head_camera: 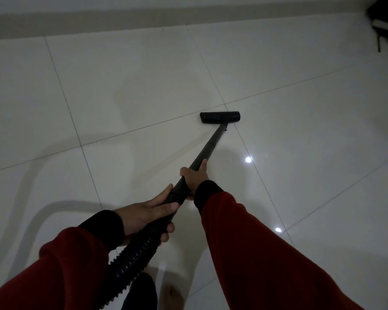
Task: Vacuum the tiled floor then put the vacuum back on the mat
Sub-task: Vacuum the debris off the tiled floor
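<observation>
both arms reach forward in red sleeves. the left hand (143, 214) grips the vacuum wand (207, 151) where the ribbed hose (132, 253) joins; the right hand (195, 175) grips further down. the floor nozzle (220, 117) rests flat on the tiled floor (99, 86).

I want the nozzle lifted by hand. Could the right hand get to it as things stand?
Probably not: the right hand grips the wand well short of the nozzle, though the floor between is bare.

Open tiled floor (99, 97) lies left, right and ahead of the vacuum head (220, 117). Ahead, the wall base (143, 19) bounds it. A dark object (too blurred to name) (385, 25) stands in the far right corner.
</observation>
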